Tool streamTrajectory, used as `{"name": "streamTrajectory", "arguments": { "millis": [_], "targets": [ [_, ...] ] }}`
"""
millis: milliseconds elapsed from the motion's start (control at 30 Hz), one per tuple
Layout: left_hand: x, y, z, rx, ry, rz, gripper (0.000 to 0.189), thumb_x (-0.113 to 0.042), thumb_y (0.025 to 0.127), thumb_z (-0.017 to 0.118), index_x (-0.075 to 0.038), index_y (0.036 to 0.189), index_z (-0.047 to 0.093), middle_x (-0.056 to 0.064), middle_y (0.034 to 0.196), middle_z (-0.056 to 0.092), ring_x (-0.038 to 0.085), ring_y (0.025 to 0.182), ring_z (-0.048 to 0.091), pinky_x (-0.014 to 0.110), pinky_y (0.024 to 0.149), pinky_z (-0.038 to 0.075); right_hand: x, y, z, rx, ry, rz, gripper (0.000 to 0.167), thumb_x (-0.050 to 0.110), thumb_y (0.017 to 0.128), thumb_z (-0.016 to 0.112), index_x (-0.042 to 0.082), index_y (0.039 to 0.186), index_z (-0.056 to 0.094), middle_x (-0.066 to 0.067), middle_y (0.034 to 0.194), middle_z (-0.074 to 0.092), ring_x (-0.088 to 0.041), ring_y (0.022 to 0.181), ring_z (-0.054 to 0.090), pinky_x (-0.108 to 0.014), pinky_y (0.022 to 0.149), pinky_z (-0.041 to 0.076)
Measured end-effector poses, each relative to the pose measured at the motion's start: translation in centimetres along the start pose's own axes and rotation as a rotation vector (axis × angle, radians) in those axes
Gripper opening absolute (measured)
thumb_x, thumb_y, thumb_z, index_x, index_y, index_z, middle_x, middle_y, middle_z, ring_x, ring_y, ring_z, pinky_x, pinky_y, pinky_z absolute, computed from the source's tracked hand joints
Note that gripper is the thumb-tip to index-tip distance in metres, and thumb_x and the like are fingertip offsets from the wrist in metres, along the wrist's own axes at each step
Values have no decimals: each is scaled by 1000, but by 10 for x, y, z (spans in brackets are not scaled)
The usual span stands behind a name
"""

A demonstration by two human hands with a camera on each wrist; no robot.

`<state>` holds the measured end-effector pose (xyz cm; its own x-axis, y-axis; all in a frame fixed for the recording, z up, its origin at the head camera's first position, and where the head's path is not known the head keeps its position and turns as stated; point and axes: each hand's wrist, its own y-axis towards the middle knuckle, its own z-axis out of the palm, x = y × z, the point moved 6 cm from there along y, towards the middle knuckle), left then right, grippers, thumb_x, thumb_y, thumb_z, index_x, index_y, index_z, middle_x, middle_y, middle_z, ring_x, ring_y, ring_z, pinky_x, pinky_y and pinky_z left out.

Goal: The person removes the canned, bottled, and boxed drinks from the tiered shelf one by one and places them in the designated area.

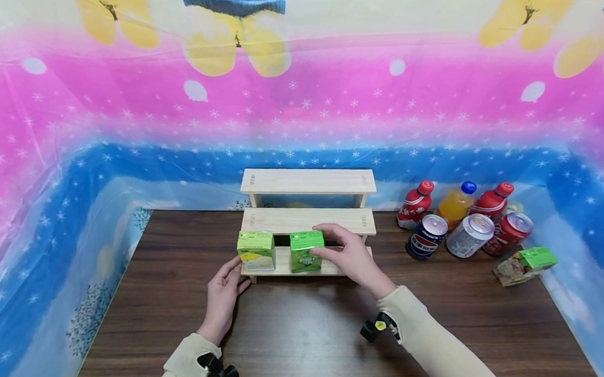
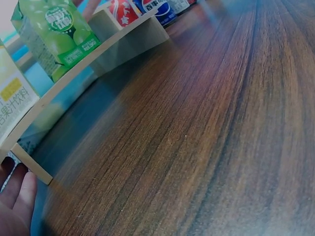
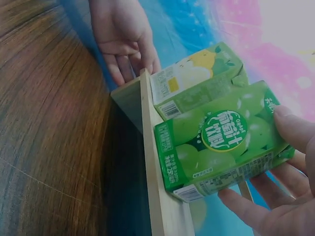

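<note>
My right hand [image 1: 353, 258] grips a green grape juice carton [image 1: 305, 259] by its upper part, thumb on one side and fingers on the other. The carton stands upright with its base at the bottom tier of a three-step wooden shelf [image 1: 308, 218]. Left of it, a green-and-yellow juice carton [image 1: 256, 253] occupies the same tier's left end. My left hand [image 1: 222, 299] is at that end of the shelf, its loosely bent fingers [image 3: 129, 66] right by the shelf's edge. In the right wrist view the grape carton's printed front [image 3: 224, 137] faces the camera.
On the right of the brown wooden table [image 1: 294, 342] are red-capped bottles [image 1: 415, 203], an orange drink bottle [image 1: 456, 204] and several cans, among them a dark blue can [image 1: 426, 236]. Another juice carton [image 1: 525, 265] lies near the right edge. A patterned cloth [image 1: 306, 109] hangs behind.
</note>
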<state>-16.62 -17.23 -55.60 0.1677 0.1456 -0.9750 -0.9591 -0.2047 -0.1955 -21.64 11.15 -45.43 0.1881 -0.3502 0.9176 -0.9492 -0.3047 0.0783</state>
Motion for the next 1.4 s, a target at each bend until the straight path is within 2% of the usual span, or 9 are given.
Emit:
{"name": "streamTrajectory", "arguments": {
  "millis": [400,633,867,967,1100,1167,1267,1400],
  "targets": [
    [-1,1,-4,-6,-6,2,41,-18,113,48,0,149,52,20,151,54,1,113,65,25,91,58,-3,-16,-14,18,45,41,47,26,93,81,19,137,67,-6,138,65,-27,122,64,-40,95,59],
    [1,2,-6,-5,-8,-3,43,-20,113,47,1,150,51,21,153,52,1,113,64,24,92,58,-11,-34,-36,-32,23,45,48,19,92,83,11,136,68,-12,137,62,-34,113,66,-30,87,61],
    [2,2,-4,4,-28,-1,42,-19,113,49,0,150,52,20,151,54,1,113,65,26,92,58,-15,-63,-76,-77,-80,84,48,24,93,82,13,138,68,-12,136,65,-31,116,66,-27,88,59],
    [3,1,-2,13,-34,-3,42,-19,112,49,-1,150,52,20,151,55,2,113,65,27,93,58,-16,-78,-97,-91,-157,130,50,32,95,79,17,141,66,-9,137,66,-29,118,64,-33,92,57],
    [3,2,-3,18,-39,-2,42,-19,112,50,-1,150,52,21,148,57,3,111,66,28,92,58,-20,-95,-122,-119,-224,146,50,35,96,77,20,142,65,-7,136,66,-18,115,62,-31,90,56],
    [3,2,-3,18,-39,1,42,-18,112,51,-1,150,53,21,145,59,4,111,67,28,92,59,-23,-103,-135,-136,-234,135,49,33,97,77,19,142,65,-6,135,66,-10,110,63,-26,84,57],
    [3,2,-4,18,-39,2,41,-16,112,51,-1,150,53,21,144,61,4,110,67,28,92,59,-28,-116,-154,-158,-245,139,49,30,97,78,19,142,64,1,131,67,0,105,64,-22,79,57],
    [4,3,-4,24,-36,-2,41,-15,112,50,-2,150,53,21,145,60,4,111,67,29,93,59,-36,-128,-179,-175,-263,150,50,28,98,76,16,144,62,17,124,66,3,102,64,-21,76,57]
  ]
}}
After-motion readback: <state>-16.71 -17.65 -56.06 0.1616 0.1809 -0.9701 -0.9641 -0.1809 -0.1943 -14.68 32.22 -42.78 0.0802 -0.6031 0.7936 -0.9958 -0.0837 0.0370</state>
